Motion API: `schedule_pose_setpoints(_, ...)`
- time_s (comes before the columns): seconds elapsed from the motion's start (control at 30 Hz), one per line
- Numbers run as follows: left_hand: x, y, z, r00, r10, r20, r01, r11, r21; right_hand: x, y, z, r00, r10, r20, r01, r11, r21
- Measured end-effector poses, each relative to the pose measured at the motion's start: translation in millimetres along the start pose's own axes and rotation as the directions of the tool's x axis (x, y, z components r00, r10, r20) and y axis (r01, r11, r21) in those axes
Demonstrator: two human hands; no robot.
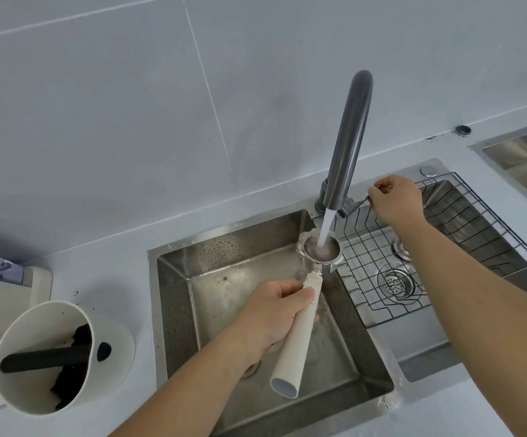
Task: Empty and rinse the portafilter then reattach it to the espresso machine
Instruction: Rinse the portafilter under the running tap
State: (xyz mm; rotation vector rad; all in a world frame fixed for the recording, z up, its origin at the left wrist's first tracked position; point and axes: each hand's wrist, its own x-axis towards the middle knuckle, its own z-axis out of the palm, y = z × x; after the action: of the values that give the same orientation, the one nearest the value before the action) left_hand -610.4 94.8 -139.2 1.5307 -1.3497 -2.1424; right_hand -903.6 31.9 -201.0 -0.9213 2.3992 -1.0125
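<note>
My left hand (275,307) grips the cream handle of the portafilter (290,348) over the steel sink (174,310). Its metal basket (320,250) sits under the grey faucet (349,140), and a stream of water runs into it, brownish and foaming inside. My right hand (396,201) pinches the thin faucet lever (355,205) beside the spout. No espresso machine body is clearly seen; a cream-coloured appliance edge (10,288) shows at the far left.
A white knock box (47,357) with a black bar and dark coffee grounds stands on the counter at left. A wire rack (445,257) sits in the right-hand basin above a drain strainer (396,283). A second sink (521,152) is at far right.
</note>
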Motion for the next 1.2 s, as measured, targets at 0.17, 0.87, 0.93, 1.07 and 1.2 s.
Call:
schedule_pose_setpoints(0.17, -2, -2, -6, 0.999, 0.031, -0.045, -0.03, 0.999, 0.04, -1, 0, 1, 1.0, -0.006, -0.009, 0.006, 1.0, 0.009)
schedule_pose_setpoints(0.87, 10, -8, -8, 1.0, 0.022, -0.015, -0.023, 0.999, -0.036, 2, -1, 1, 0.999, 0.037, 0.012, -0.037, 0.999, 0.014)
schedule_pose_setpoints(0.93, 12, -8, -8, 1.0, -0.005, 0.007, 0.005, 0.996, -0.091, 2, -1, 1, 1.0, 0.026, 0.005, -0.026, 1.0, 0.004)
schedule_pose_setpoints(1.07, 14, -4, -8, 0.998, -0.059, 0.034, 0.064, 0.982, -0.18, 2, -1, 1, 1.0, 0.013, -0.001, -0.013, 1.0, -0.01)
schedule_pose_setpoints(1.2, 12, 2, -6, 0.995, -0.09, 0.04, 0.096, 0.973, -0.212, 1, -1, 1, 1.0, 0.004, -0.001, -0.004, 1.0, -0.026)
